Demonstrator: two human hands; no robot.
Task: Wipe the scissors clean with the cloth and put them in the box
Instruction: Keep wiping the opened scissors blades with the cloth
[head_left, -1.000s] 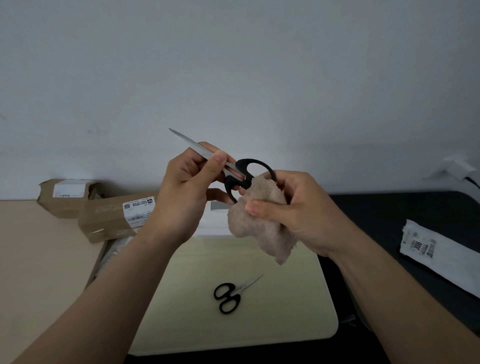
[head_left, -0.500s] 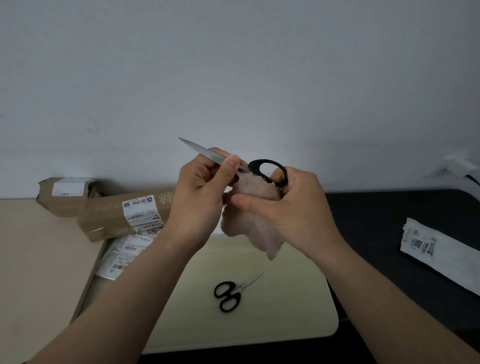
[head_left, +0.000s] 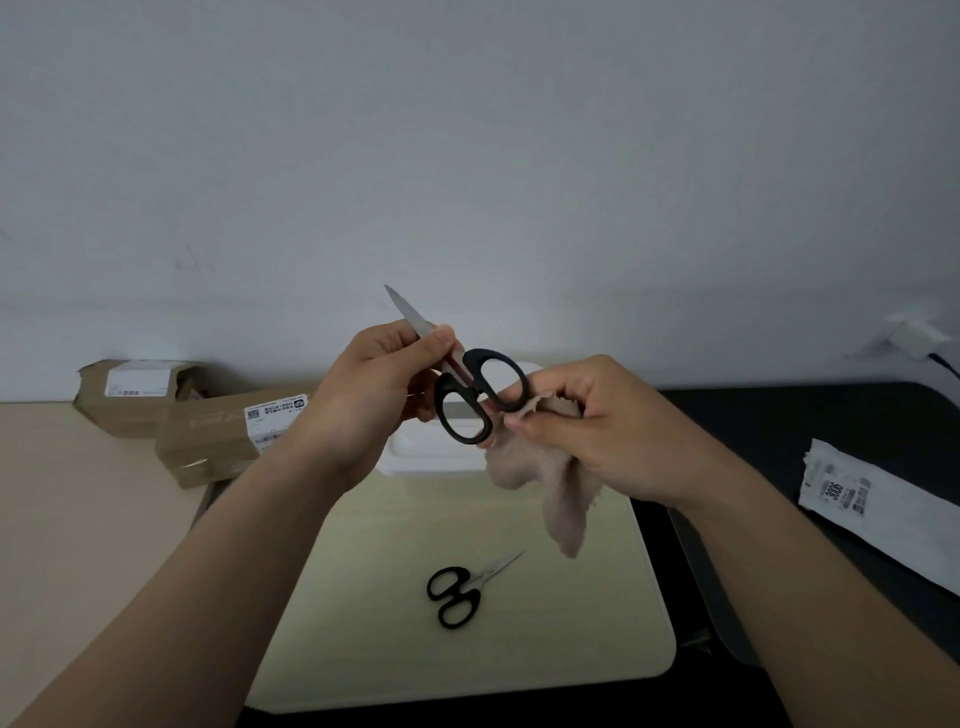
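Head view: above pale board (head_left: 519, 649), before grey wall (head_left: 467, 130), left fingers (head_left: 397, 345) pinch scissors (head_left: 491, 356), right fingers (head_left: 566, 382) clutch cloth (head_left: 561, 499).

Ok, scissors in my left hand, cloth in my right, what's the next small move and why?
Probably rub the cloth over the black handle loops of the scissors. The left hand pinches the blades, so the loops stand bare, and the right hand holds the cloth right against the upper loop.
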